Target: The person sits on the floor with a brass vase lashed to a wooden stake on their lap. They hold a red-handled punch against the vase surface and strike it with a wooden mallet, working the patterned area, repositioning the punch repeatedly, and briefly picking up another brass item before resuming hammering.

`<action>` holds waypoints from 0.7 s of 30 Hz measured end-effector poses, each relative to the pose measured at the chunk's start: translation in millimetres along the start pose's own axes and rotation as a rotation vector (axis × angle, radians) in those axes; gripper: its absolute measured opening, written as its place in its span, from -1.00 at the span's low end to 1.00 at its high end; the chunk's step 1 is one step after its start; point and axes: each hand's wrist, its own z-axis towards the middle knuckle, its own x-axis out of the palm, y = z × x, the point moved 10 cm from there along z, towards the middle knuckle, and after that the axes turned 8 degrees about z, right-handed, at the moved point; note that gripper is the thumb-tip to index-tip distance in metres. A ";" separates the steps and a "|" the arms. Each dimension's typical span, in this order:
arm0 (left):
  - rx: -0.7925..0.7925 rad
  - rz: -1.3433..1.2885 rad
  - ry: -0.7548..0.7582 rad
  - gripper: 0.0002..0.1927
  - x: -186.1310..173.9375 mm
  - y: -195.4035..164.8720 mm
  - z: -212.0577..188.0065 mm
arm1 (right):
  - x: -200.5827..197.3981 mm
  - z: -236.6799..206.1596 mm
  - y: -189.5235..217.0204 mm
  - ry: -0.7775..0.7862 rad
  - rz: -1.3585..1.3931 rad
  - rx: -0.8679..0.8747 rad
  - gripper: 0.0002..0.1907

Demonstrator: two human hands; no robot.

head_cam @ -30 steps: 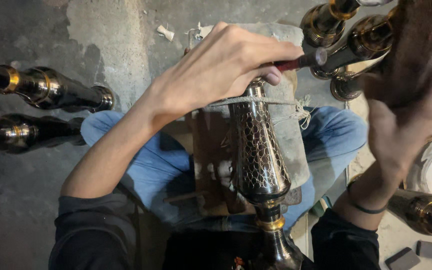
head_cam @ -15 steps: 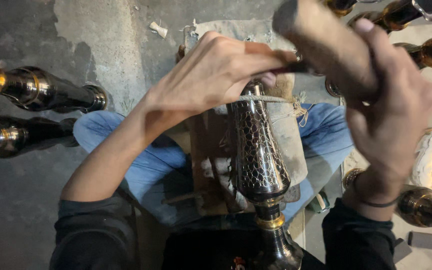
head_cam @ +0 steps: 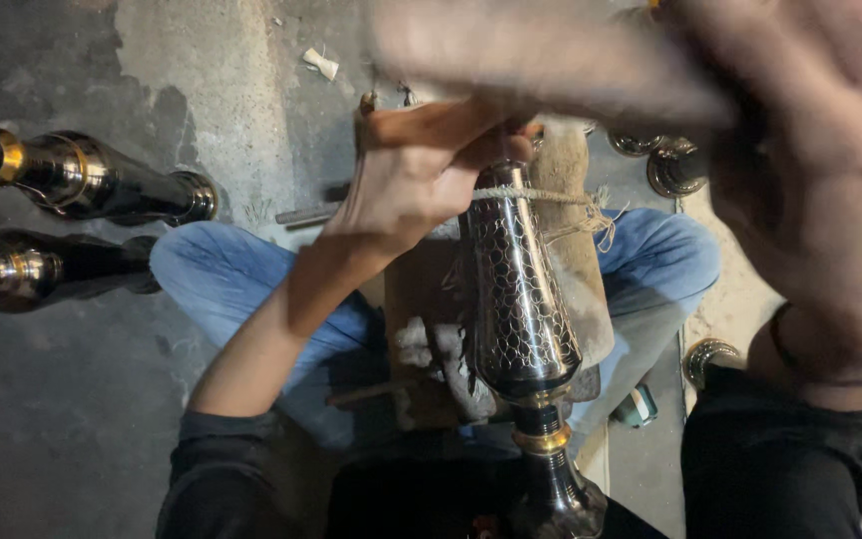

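The dark metal vase with a fine scale-like pattern lies along the middle, over a wooden block on the person's lap, tied near its far end with pale string. The left hand is closed around a thin tool and presses its tip on the far part of the vase. The right hand is closed on a wooden mallet, which is very blurred. Half a second ago the mallet was higher at the right and sharper; now it has swung left over the left hand, so I judge that a strike is happening. The vase and left hand kept their place. Two similar dark vessels lie on the concrete floor at the left
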 end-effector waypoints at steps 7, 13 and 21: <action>-0.188 -0.257 -0.059 -0.65 0.9 12.5 -3.4 | 15.3 -28.5 -33.9 -0.168 0.575 0.104 -0.47; 0.000 0.030 0.003 -0.65 -0.1 0.7 9.8 | 39.0 -80.7 -66.7 -0.379 0.577 0.221 -0.41; 0.053 -0.047 0.195 -0.71 8.9 -2.5 34.0 | 50.5 -85.8 -71.2 -0.275 0.263 0.231 -0.38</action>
